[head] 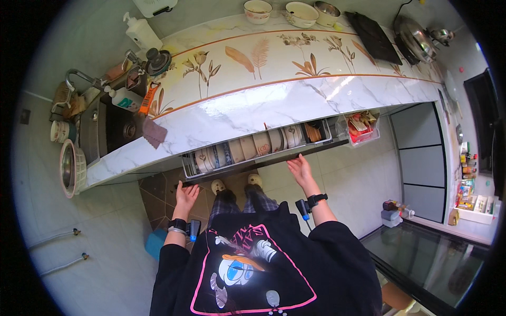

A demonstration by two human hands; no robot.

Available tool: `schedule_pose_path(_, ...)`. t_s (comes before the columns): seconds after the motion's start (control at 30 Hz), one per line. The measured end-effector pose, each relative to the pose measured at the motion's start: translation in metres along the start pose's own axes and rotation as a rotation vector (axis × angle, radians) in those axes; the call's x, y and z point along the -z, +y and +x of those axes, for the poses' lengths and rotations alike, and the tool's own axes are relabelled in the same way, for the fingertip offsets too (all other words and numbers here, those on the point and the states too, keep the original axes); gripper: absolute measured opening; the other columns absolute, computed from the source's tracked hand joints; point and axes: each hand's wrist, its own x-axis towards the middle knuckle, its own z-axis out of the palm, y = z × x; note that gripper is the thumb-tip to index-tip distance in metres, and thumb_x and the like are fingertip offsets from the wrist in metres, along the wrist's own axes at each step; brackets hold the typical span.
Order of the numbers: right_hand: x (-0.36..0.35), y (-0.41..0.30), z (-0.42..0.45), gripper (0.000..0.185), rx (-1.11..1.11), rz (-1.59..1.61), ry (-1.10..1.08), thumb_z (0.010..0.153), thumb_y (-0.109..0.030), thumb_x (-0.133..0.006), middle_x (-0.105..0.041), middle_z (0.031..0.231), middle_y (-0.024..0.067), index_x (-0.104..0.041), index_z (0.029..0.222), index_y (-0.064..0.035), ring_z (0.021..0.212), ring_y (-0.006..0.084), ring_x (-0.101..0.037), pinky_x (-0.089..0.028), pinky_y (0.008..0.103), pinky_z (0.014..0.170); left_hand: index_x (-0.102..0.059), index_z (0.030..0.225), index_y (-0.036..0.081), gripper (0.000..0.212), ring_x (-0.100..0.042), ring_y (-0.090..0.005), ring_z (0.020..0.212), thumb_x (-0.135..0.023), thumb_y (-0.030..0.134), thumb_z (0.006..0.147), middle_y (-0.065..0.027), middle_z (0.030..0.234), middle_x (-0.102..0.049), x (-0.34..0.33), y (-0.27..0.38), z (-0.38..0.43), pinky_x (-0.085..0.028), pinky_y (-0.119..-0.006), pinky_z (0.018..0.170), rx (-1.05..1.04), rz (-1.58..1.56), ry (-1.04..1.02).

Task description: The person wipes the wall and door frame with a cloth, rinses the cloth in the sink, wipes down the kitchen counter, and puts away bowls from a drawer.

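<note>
Below the marble-patterned counter, a drawer stands pulled out with its dark front edge (237, 167) towards me. My left hand (186, 196) touches the left end of that edge, palm up. Near its right part, my right hand (301, 170) has its fingertips at the same edge, also palm up. Inside the drawer, a wire rack (184, 168) holds a row of bowls (245, 148) standing on their sides. A dark container with brown sticks (313, 132) is at the rack's right end. Whether the fingers curl round the drawer front is hidden.
Right of the drawer hangs a clear bin (363, 138) with red packets. The counter (221, 118) carries a grey cloth (154, 132) beside the sink (118, 125), bowls (301, 15) and a wok (415, 37). A blue bin (156, 244) stands on the floor, and a glass-topped surface (427, 252) is at right.
</note>
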Motion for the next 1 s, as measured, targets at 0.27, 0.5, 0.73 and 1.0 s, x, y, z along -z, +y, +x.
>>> schedule_pose_path(0.27, 0.038, -0.010, -0.034, 0.028, 0.091, -0.370, 0.251, 0.085, -0.031, -0.045, -0.055, 0.083, 0.0088, -0.046, 0.094, -0.0040, 0.073, 0.0213, -0.059, -0.047, 0.0291, 0.059, -0.047, 0.097, -0.001, 0.031, -0.055, -0.0243, 0.091, -0.052, 0.027, 0.085, -0.0143, 0.095, -0.054, 0.054, -0.015, -0.003, -0.049, -0.035, 0.074, 0.101, 0.236, 0.058)
schedule_pose_path(0.5, 0.060, -0.001, -0.057, 0.030, 0.086, -0.465, 0.310, 0.085, -0.032, -0.046, -0.055, 0.079, 0.0085, -0.045, 0.090, -0.0026, 0.068, 0.0203, -0.060, -0.047, 0.0267, 0.056, -0.050, 0.091, 0.000, 0.027, -0.057, -0.0213, 0.085, -0.054, 0.025, 0.084, -0.0102, 0.085, -0.057, 0.079, -0.031, -0.024, -0.050, -0.033, 0.074, 0.126, 0.234, 0.113)
schedule_pose_path(0.73, 0.068, 0.007, -0.060, 0.034, 0.085, -0.489, 0.332, 0.086, -0.035, -0.045, -0.055, 0.080, 0.0102, -0.045, 0.092, -0.0010, 0.069, 0.0205, -0.060, -0.047, 0.0260, 0.056, -0.049, 0.092, 0.001, 0.030, -0.057, -0.0202, 0.086, -0.057, 0.028, 0.082, -0.0085, 0.088, -0.057, 0.087, -0.031, -0.036, -0.050, -0.032, 0.073, 0.174, 0.298, 0.075)
schedule_pose_path(1.0, 0.072, 0.006, -0.061, 0.039, 0.079, -0.510, 0.312, 0.085, -0.038, -0.047, -0.054, 0.081, 0.0121, -0.043, 0.093, -0.0003, 0.069, 0.0215, -0.060, -0.048, 0.0266, 0.056, -0.049, 0.090, 0.002, 0.034, -0.058, -0.0169, 0.082, -0.061, 0.032, 0.078, -0.0060, 0.087, -0.056, 0.081, -0.030, -0.045, -0.050, -0.027, 0.064, 0.124, 0.449, 0.142)
